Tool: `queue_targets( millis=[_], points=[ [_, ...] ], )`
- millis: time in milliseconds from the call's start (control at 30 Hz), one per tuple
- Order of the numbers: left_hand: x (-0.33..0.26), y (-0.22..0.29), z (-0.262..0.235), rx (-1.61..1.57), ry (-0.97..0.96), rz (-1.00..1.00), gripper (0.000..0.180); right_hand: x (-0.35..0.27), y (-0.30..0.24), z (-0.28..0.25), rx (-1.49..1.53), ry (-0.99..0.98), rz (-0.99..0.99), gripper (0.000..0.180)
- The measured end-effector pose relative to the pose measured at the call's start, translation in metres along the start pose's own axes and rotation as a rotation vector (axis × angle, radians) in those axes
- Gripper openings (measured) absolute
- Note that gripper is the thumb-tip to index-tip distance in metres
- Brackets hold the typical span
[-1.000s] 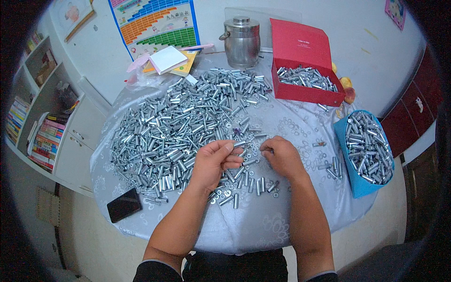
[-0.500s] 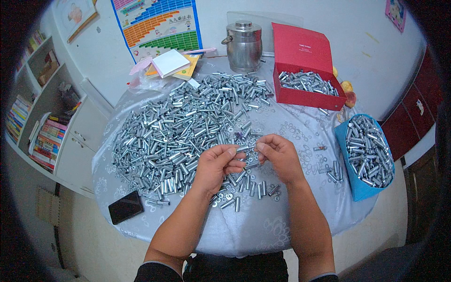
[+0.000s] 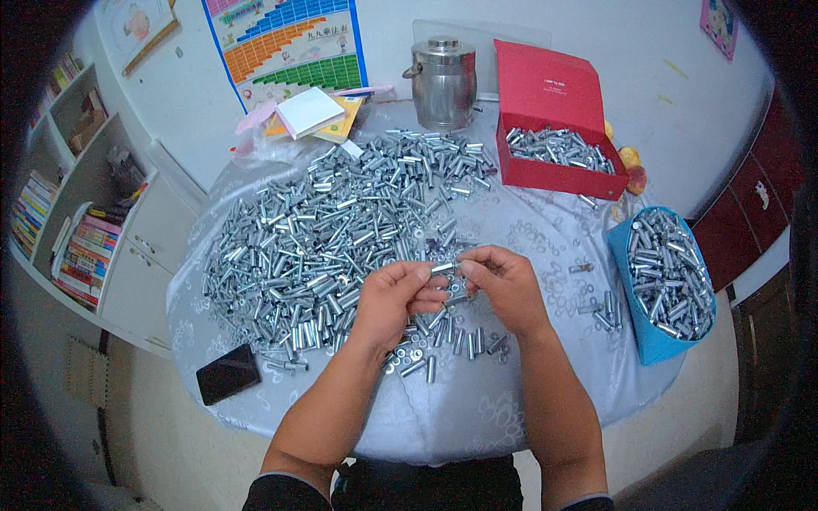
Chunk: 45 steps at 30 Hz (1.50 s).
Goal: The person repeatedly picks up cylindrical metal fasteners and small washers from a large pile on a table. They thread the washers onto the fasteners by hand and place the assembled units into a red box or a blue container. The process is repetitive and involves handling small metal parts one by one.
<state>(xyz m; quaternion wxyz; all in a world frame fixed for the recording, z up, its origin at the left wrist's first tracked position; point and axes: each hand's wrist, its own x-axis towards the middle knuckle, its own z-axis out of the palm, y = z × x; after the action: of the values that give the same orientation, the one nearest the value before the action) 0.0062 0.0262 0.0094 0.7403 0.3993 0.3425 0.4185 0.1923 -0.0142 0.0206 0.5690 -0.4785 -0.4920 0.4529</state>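
Note:
Over the near side of the pile, my left hand (image 3: 399, 296) is closed in a pinch on a shiny metal sleeve (image 3: 445, 267), which lies level between my hands. My right hand (image 3: 504, 285) is closed at the sleeve's right end, thumb and forefinger together; any small part between those fingertips is too small to make out. Beneath and to the left spreads a big heap of metal sleeves and bolts (image 3: 315, 238). Several loose washers (image 3: 407, 353) and short sleeves (image 3: 457, 342) lie just below my hands.
A red box (image 3: 558, 176) of metal parts stands at the back right, a blue fabric bin (image 3: 652, 341) of sleeves at the right edge. A steel pot (image 3: 444, 89), notepads (image 3: 310, 113) and a black phone (image 3: 228, 376) share the cloth-covered table (image 3: 477, 426).
My right hand has shifted slightly left, its fingertips nearer to the sleeve's end. The left hand keeps its pinch almost in the same place.

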Motion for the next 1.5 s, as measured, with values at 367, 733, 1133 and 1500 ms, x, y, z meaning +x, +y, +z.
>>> queue_targets(
  millis=[367, 733, 1133, 1500],
  points=[
    [0.002, -0.002, -0.005, -0.030, -0.026, 0.000, 0.022, 0.000, 0.003, -0.001, -0.205, 0.029, -0.061, 0.015],
    [0.004, -0.004, -0.004, -0.017, 0.018, 0.000, 0.022, -0.006, 0.005, -0.020, -0.985, -0.192, -0.021, 0.016],
    [0.001, -0.001, 0.000, 0.008, 0.010, 0.015, 0.022, 0.002, 0.003, -0.015, -0.207, 0.072, -0.025, 0.019],
    [-0.002, 0.001, 0.003, 0.079, -0.001, 0.030, 0.023, 0.000, 0.001, -0.010, -0.137, -0.019, 0.002, 0.023]
  ],
)
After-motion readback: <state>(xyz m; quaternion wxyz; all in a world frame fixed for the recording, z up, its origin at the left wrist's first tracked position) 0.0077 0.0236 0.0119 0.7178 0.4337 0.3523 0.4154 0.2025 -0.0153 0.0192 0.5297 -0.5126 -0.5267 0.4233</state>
